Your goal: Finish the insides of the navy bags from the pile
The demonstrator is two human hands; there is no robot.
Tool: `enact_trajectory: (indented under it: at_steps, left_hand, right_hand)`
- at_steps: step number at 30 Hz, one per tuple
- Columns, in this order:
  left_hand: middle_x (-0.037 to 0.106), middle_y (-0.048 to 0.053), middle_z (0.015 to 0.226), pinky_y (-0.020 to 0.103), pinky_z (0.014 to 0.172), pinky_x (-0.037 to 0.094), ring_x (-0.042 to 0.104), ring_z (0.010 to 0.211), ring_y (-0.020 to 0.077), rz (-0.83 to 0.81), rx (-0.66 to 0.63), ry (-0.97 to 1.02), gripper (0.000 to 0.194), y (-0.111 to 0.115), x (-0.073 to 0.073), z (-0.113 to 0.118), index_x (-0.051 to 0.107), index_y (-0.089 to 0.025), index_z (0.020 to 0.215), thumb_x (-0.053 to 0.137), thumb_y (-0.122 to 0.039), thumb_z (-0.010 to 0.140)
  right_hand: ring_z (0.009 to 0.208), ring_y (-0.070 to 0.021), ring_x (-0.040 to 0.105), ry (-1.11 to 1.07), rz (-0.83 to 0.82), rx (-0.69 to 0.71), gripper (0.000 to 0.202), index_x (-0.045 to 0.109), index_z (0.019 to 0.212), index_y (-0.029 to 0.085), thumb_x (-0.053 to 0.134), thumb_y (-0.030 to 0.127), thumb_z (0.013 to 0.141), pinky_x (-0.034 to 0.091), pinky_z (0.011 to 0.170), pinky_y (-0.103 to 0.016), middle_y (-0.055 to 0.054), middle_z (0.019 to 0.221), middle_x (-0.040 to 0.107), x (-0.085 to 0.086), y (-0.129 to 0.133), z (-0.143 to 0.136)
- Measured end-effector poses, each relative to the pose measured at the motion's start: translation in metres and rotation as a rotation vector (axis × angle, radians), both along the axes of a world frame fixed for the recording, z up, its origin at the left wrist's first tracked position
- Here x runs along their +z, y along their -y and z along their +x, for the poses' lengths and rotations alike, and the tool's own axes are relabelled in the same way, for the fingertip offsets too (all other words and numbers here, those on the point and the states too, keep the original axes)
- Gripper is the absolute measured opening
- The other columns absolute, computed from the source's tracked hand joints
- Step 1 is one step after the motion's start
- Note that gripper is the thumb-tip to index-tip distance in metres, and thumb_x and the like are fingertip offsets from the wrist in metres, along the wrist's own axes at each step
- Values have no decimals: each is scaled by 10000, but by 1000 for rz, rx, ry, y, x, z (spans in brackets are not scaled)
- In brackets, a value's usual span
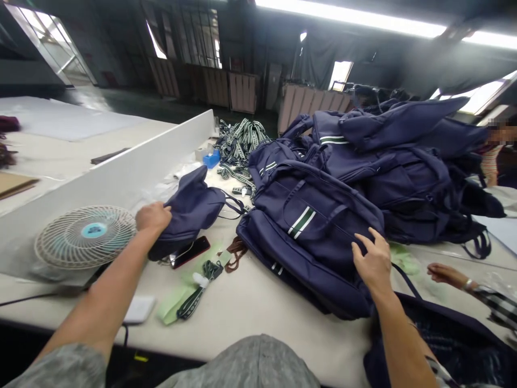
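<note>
On the left, my left hand is closed on the edge of a small navy bag, holding it up off the table with its thin strap trailing right. My right hand has its fingers spread at the right edge of a navy backpack; whether it presses on the fabric I cannot tell. That backpack lies flat, with a green and white striped band across its front. Under the small bag, a dark phone is partly covered. A bundle of dark lettered strap lies just in front.
More navy backpacks are heaped at the right. Lettered straps pile up by a white partition, near a blue tape dispenser. A fan stands left. Another person's hand reaches in from the right over an open navy bag.
</note>
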State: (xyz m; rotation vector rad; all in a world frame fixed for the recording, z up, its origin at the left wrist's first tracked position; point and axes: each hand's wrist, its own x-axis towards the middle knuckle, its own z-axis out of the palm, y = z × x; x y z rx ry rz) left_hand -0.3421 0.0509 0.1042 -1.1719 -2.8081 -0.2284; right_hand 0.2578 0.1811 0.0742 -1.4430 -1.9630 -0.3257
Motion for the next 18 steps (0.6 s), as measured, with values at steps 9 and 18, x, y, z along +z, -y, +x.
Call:
enact_trajectory:
  at_steps: [9,18]
  left_hand:
    - [673,141,904,534,897,456,598,1038,361,288,92,-59,411,6,77,-19,647,-35,894,565,-431,819]
    - [701,129,1024,630,978,376,553,1142,373,650,244,-176,393,66,150,-4,652,12,920,681,-341,751]
  right_hand:
    - [1183,-312,507,-87,-50,113,359,716,1019,143,486,373,868,415,1026,-473,-176,1288,537,-32,9,-6]
    - [1117,-322,557,-196,-230,142,355,730,959,144,481,370,847,448,975,-494,-177,1238,583,-59,43,-9]
